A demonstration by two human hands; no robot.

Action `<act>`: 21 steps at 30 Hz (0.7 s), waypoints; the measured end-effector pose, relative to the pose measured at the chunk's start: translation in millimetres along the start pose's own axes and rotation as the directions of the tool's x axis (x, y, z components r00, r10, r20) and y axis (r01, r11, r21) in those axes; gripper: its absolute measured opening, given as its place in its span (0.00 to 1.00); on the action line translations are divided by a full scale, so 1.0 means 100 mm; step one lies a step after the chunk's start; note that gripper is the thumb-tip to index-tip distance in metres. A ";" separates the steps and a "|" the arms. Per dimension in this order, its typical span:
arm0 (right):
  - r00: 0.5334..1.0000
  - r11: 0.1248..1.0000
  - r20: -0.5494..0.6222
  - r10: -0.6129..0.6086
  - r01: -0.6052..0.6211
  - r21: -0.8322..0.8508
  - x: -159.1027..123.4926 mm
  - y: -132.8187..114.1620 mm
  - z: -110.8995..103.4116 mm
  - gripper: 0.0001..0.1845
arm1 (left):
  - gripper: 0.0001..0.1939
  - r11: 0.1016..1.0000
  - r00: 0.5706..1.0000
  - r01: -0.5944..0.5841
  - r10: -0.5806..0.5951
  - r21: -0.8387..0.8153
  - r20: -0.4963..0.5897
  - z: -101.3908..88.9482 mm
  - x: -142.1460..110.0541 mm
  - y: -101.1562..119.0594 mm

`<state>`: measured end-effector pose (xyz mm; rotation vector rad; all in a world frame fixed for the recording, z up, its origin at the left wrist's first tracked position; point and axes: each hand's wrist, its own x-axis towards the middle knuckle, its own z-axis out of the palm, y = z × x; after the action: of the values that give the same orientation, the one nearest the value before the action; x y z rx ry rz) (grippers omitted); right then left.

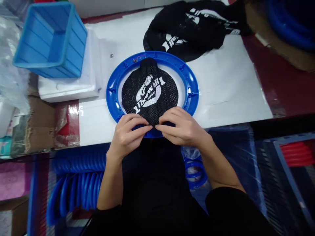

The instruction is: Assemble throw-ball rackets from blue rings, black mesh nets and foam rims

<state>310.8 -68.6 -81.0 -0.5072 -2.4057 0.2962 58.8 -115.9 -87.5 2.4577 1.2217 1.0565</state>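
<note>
A blue plastic ring (192, 83) lies on the white-covered table in front of me. Inside it is a round black mesh fabric disc (169, 95) with a white printed logo; its upper end reaches over the ring's far side. At the near edge, my left hand (129, 132) pinches the mesh fabric between thumb and fingers. Close beside it, my right hand (180, 126) pinches the same edge from the other side. Both hands rest over the ring's near rim and partly hide it. Small reddish wires (139, 58) show in the ring's far channel.
More printed black mesh pieces (197, 29) are piled behind the ring. At left, a blue bin (49, 42) stands on a white foam block (71, 90). Stacked blue rings (76, 190) are below the table edge; others (295, 23) sit at far right by cardboard (265, 39).
</note>
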 end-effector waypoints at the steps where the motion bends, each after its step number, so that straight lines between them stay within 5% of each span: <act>1: 1.000 1.000 -0.004 -0.005 0.005 -0.008 0.00 0.00 0.00 0.12 | 0.14 1.000 1.000 -0.009 0.009 -0.009 0.002 -0.01 0.00 0.00; 15: 0.999 0.999 0.033 0.039 -0.038 -0.030 0.01 0.00 -0.02 0.11 | 0.12 0.997 0.987 0.070 -0.065 -0.027 0.148 -0.13 0.08 0.07; 18: 0.993 0.998 0.109 0.054 -0.049 -0.044 0.06 -0.04 -0.05 0.11 | 0.14 0.991 0.988 0.136 -0.136 0.001 0.070 -0.24 0.20 0.09; 21: 0.978 0.994 0.198 0.067 -0.048 -0.100 0.12 -0.21 -0.07 0.12 | 0.13 0.912 0.942 0.335 -0.332 0.237 -0.053 -0.27 0.35 0.04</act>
<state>300.7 -81.6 -61.5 -0.6171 -2.6149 0.2702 57.1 -95.1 -47.8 2.2859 1.7920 0.8707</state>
